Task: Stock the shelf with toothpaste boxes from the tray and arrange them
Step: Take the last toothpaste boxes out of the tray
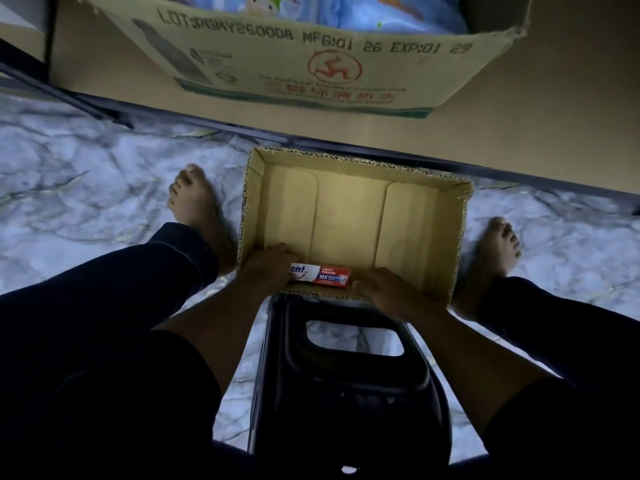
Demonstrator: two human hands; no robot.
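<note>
A shallow cardboard tray [446, 209] lies on the floor between my bare feet. One red, white and blue toothpaste box [323, 275] lies flat against the tray's near wall. My left hand [268, 265] grips the box's left end, fingers curled over it. My right hand [384, 289] touches the box's right end, its fingers resting on the tray's near rim. The rest of the tray's bottom shows only bare cardboard. The shelf's dark front edge [346, 142] runs across just beyond the tray.
A large printed carton [277, 64] with blue packs inside stands on the low shelf above the tray. A black plastic stool [346, 375] sits under me. My bare feet [197, 202] flank the tray on the marbled floor [86, 168].
</note>
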